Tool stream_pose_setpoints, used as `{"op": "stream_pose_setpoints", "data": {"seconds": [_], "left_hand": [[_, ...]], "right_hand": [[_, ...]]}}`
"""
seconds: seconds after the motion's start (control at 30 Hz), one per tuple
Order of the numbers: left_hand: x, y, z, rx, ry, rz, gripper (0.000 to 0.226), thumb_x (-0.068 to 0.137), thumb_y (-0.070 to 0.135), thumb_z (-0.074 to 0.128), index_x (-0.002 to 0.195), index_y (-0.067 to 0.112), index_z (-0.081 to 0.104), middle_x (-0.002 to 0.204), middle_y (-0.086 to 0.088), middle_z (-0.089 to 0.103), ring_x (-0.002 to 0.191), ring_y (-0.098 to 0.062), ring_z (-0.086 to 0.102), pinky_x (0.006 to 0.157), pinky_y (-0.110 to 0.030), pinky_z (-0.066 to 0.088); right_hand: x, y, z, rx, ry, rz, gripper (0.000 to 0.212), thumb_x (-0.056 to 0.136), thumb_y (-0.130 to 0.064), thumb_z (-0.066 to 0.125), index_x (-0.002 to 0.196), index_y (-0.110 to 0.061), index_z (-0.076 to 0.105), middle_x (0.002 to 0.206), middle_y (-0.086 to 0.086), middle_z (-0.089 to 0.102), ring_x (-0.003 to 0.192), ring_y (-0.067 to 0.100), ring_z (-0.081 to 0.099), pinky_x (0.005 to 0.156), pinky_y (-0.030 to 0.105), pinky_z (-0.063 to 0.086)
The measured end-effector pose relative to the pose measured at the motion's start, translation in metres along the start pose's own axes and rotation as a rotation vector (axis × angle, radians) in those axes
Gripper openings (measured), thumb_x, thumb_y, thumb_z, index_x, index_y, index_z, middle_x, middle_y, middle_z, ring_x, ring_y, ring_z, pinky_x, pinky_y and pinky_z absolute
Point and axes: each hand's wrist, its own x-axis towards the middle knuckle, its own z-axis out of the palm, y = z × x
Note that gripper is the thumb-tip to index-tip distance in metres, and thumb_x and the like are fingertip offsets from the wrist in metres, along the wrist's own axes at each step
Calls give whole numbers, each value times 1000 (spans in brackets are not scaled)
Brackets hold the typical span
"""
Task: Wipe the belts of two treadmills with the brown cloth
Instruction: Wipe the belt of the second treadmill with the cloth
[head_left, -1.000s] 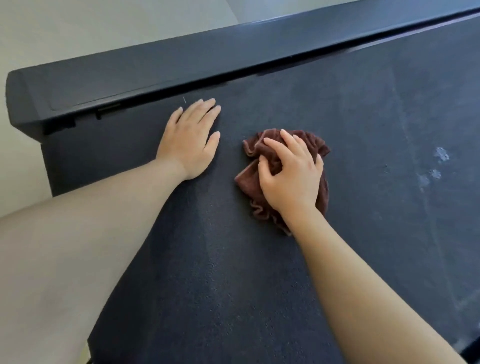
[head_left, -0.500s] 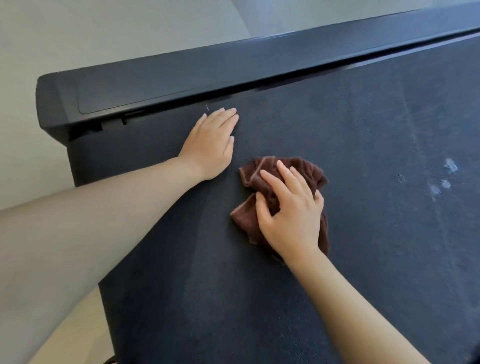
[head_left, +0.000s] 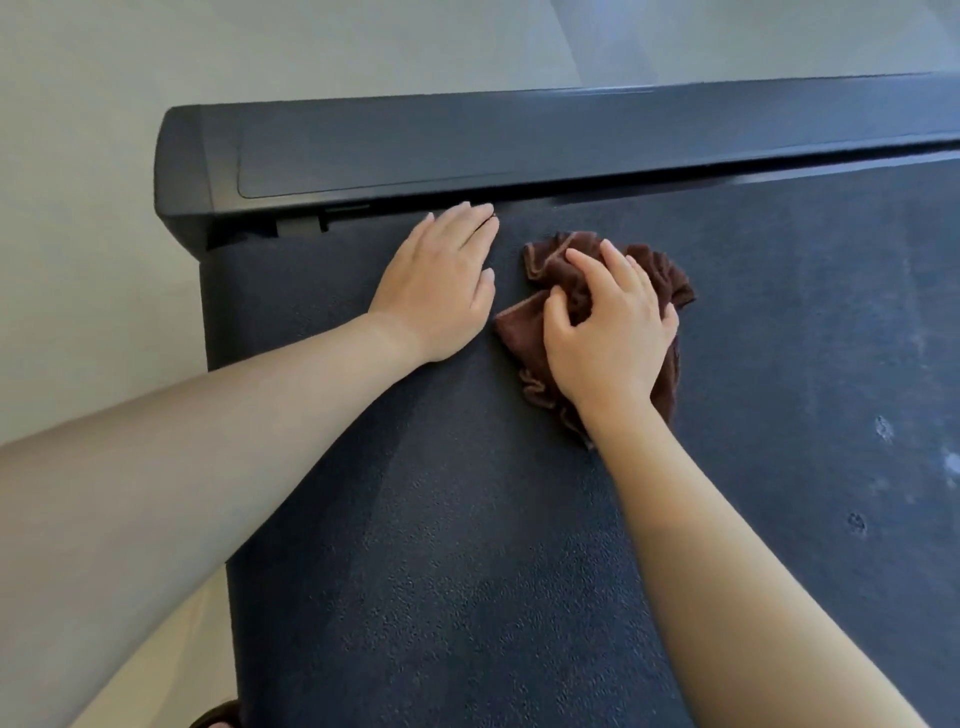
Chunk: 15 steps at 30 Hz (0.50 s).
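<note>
Mid-wipe on the belt (head_left: 467, 571) near its end cover (head_left: 415, 150): my left hand (head_left: 441, 280) lies flat, fingers straight, bracing, my right hand (head_left: 608, 332) bunches the cloth (head_left: 670, 280) against the belt beside it, and next, I judge, comes a firm sweep toward the pale smudges (head_left: 883, 431) at right.

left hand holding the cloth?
No, the left hand lies flat on the belt; the right hand grips the brown cloth.

The right hand (head_left: 608, 332) hides the middle of the brown cloth (head_left: 662, 275).
</note>
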Motion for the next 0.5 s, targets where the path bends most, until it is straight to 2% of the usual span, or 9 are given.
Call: {"op": "stream_pose_setpoints", "data": {"seconds": [0.13,0.4,0.5], "left_hand": [[1,4,0,28,-15,11,55,95,26,39,145,7,30,154,-5,27,143,-20,19,116,-37,11],[3,0,4,6,-2,-1,55,93,27,43,144,9,33,152,-3,31,141,-19,24,116,-35,11],[3,0,-1,14,-23,0,54,94,26,43,144,9,33,152,-3,31,141,-19,23,116,-36,12]], "right_hand": [[-7,5,0,11,11,-10,38,89,-36,54,126,-32,57,145,-5,44,138,16,30,110,54,14],[68,-3,10,12,4,-38,37,89,-38,51,125,-32,58,143,-6,45,136,14,32,109,54,17],[65,0,9,8,-12,-38,38,89,-39,50,126,-32,57,144,-5,44,137,15,31,110,52,17]]}}
